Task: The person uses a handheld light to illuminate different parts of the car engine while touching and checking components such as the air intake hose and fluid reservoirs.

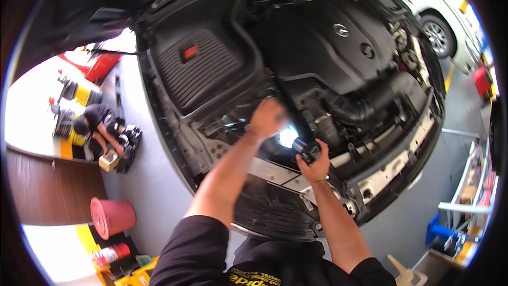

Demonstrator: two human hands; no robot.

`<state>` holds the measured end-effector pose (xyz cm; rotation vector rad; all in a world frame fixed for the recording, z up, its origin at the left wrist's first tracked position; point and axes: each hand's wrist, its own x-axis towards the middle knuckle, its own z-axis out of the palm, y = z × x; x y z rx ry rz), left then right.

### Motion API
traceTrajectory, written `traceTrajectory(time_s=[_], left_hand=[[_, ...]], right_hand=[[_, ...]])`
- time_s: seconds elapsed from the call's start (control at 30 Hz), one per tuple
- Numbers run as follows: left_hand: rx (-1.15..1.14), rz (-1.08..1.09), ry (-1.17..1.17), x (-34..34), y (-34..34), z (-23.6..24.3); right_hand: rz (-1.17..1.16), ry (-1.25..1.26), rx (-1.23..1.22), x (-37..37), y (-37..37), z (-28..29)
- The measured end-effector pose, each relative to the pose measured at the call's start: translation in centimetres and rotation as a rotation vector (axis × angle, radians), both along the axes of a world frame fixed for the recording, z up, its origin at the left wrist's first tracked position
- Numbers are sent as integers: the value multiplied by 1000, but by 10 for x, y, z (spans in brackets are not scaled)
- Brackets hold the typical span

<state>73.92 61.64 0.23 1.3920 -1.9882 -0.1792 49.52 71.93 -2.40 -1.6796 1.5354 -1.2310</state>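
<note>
My right hand (pixel 316 163) is wrapped round a black flashlight (pixel 304 149) near the front edge of the engine bay. Its bright white beam falls toward the gap just below my left hand (pixel 269 118). That hand reaches into the bay between the ribbed black plastic cover (pixel 198 69) on the left and the black engine cover (pixel 323 37). Motion blurs its fingers, and I cannot make out whether they grip anything. A small dark part shows at the fingertips. Right of the flashlight lies a thick black air duct (pixel 370 103).
Along the car's front runs a pale metal crossmember (pixel 381 180). On the left, a crouching person (pixel 103 127) handles a yellowish box (pixel 109 160) near a pink bucket (pixel 112 217). A white car (pixel 423 0) stands at far right, with a cart (pixel 465 206) nearer.
</note>
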Motion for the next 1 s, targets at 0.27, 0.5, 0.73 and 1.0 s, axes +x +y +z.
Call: traceTrajectory(time_s=[0.27,0.5,0.73,1.0], left_hand=[[-89,560,-15,-41,11,-8],[-39,320,-22,-11,1,-6],[-52,100,-159,-2,1,4],[-89,868,3,-44,0,-28]], right_hand=[[42,2,172,-4,4,21],[47,66,112,-4,7,21],[59,51,58,0,3,21],[60,96,65,-4,5,20]])
